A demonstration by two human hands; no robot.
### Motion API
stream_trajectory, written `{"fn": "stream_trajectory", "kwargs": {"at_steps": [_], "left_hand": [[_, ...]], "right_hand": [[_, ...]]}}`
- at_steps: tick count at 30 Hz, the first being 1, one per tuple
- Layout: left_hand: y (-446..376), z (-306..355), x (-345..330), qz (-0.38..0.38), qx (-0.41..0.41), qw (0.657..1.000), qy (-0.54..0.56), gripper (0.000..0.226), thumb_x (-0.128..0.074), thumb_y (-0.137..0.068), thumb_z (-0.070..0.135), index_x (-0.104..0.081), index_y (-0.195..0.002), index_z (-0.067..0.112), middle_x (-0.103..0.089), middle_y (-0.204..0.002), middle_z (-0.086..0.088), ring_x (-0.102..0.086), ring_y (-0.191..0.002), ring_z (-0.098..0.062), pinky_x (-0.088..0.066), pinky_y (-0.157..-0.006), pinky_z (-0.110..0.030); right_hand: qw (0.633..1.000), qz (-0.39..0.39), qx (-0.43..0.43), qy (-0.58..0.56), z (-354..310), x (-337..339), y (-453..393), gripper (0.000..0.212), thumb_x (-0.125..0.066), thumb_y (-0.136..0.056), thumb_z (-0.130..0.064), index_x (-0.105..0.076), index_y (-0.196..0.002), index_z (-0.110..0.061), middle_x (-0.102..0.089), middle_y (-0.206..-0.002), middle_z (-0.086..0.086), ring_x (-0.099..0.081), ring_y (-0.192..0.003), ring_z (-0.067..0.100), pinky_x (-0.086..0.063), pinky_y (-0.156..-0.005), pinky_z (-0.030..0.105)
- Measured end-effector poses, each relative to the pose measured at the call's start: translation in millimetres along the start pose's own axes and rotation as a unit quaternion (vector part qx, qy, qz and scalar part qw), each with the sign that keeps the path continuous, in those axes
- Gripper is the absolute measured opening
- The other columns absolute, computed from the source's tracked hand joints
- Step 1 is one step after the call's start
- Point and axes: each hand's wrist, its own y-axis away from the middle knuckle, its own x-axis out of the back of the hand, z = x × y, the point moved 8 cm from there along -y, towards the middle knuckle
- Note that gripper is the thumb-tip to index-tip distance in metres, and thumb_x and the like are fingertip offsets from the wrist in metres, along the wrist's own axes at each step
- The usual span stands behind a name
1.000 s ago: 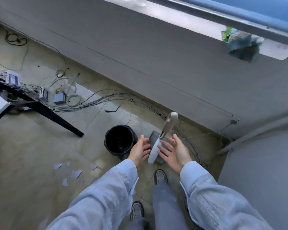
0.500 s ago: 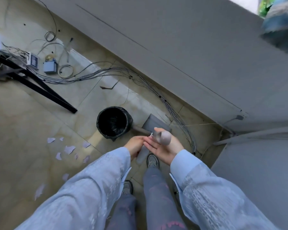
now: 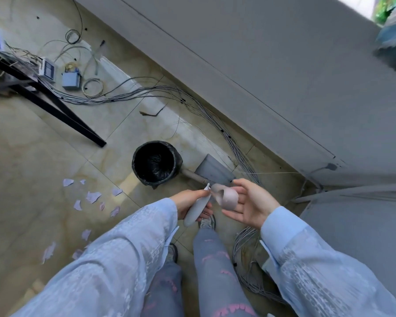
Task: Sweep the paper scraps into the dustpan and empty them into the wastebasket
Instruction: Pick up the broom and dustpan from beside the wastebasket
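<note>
Several pale paper scraps [image 3: 93,196] lie scattered on the tiled floor at the left. A round wastebasket [image 3: 156,163] with a black liner stands upright beside them. To its right the grey dustpan [image 3: 215,169] rests on the floor, with a grey pole [image 3: 192,175] at its base. My left hand [image 3: 188,201] is shut on a pale grey broom handle [image 3: 193,213]. My right hand [image 3: 249,203] loosely cups the pinkish rounded top of the dustpan handle [image 3: 228,197]. The two handles touch at their tips. The broom's head is hidden.
Bundled grey cables [image 3: 233,138] run along the wall's foot and loop by my right shoe [image 3: 207,221]. A black table leg [image 3: 62,113] slants across the floor at the left, with small boxes [image 3: 71,80] and coiled wires behind it. A grey wall [image 3: 284,76] closes the right side.
My left hand has closed on the pale grey handle and pulled it left, away from the pinkish handle top. My right hand has opened looser around that top. My view tilted down.
</note>
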Motion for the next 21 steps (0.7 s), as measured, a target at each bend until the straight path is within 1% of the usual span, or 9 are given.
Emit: {"fn": "stream_trajectory", "kwargs": {"at_steps": [2,4,7,10,13,15,16,19,21], "left_hand": [[-1,0,-1,0.008,0.001,1.000,-0.013,0.037,-0.047,-0.098,0.028,-0.055,-0.072,0.002,-0.066,-0.048,-0.008,-0.064,-0.044,-0.018,-0.048,-0.052,-0.028],[-3,-2,-1,0.030,-0.002,0.999,-0.012,0.038,-0.048,-0.097,0.026,-0.053,-0.067,0.003,-0.059,-0.041,-0.006,-0.057,-0.035,-0.018,-0.044,-0.049,-0.028],[-6,-6,-3,0.037,0.002,0.999,-0.023,0.040,-0.050,-0.095,0.031,-0.049,-0.061,0.009,-0.045,-0.036,0.001,-0.038,-0.028,-0.012,-0.033,-0.038,-0.018],[-7,-5,-3,0.061,-0.016,0.997,-0.053,0.043,-0.053,-0.092,0.040,-0.044,-0.059,0.014,-0.038,-0.033,0.007,-0.031,-0.025,-0.010,-0.026,-0.034,-0.014],[-7,2,4,0.110,-0.081,0.989,-0.063,0.036,-0.056,-0.092,0.023,-0.046,-0.059,0.014,-0.045,-0.035,0.007,-0.038,-0.028,-0.010,-0.032,-0.037,-0.020],[-8,2,3,0.112,-0.102,0.987,-0.059,0.027,-0.050,-0.092,0.008,-0.054,-0.066,0.009,-0.056,-0.051,-0.004,-0.048,-0.041,-0.018,-0.039,-0.048,-0.026],[-8,1,3,0.123,-0.104,0.985,-0.059,0.026,-0.048,-0.092,0.005,-0.055,-0.067,0.007,-0.055,-0.052,-0.008,-0.046,-0.046,-0.020,-0.035,-0.050,-0.028],[-3,-1,3,0.168,-0.096,0.981,-0.017,0.039,-0.042,-0.096,0.008,-0.041,-0.057,0.009,-0.041,-0.037,-0.004,-0.032,-0.047,-0.016,-0.023,-0.050,-0.027],[-1,1,2,0.170,-0.107,0.979,-0.025,0.036,-0.044,-0.096,0.014,-0.045,-0.061,0.008,-0.041,-0.047,-0.008,-0.033,-0.045,-0.016,-0.023,-0.048,-0.026]], "right_hand": [[0.999,0.038,0.018,-0.001,-5,25,4,0.021,-0.051,-0.092,-0.029,-0.054,-0.095,-0.008,-0.062,-0.094,0.012,-0.068,-0.066,0.025,-0.058,-0.054,0.030],[0.999,0.048,0.014,-0.010,-5,37,8,0.020,-0.049,-0.093,-0.028,-0.054,-0.093,-0.009,-0.062,-0.087,0.011,-0.065,-0.068,0.024,-0.057,-0.053,0.030],[0.999,0.030,-0.017,-0.006,3,31,10,0.020,-0.050,-0.092,-0.027,-0.056,-0.086,-0.009,-0.066,-0.075,0.011,-0.068,-0.056,0.023,-0.057,-0.055,0.031],[0.998,-0.009,-0.053,0.013,9,8,12,0.025,-0.051,-0.092,-0.029,-0.057,-0.091,-0.004,-0.070,-0.067,0.014,-0.069,-0.056,0.025,-0.057,-0.055,0.031],[0.992,-0.075,-0.101,0.015,17,-26,17,0.045,-0.051,-0.092,-0.037,-0.055,-0.109,0.005,-0.070,-0.068,0.019,-0.070,-0.054,0.026,-0.058,-0.052,0.031],[0.986,-0.106,-0.129,-0.021,19,-47,24,0.051,-0.053,-0.091,-0.042,-0.054,-0.104,0.007,-0.068,-0.065,0.020,-0.068,-0.050,0.026,-0.058,-0.049,0.033],[0.983,-0.109,-0.137,-0.047,18,-54,25,0.049,-0.056,-0.090,-0.041,-0.055,-0.099,0.007,-0.066,-0.063,0.019,-0.067,-0.047,0.026,-0.057,-0.047,0.033],[0.983,-0.084,-0.137,-0.086,11,-66,23,0.029,-0.062,-0.089,-0.026,-0.048,-0.095,0.000,-0.055,-0.056,0.013,-0.059,-0.034,0.020,-0.052,-0.035,0.028],[0.984,-0.065,-0.137,-0.095,8,-67,19,0.013,-0.056,-0.091,-0.010,-0.047,-0.090,-0.003,-0.051,-0.057,0.011,-0.054,-0.029,0.016,-0.047,-0.030,0.022]]}}
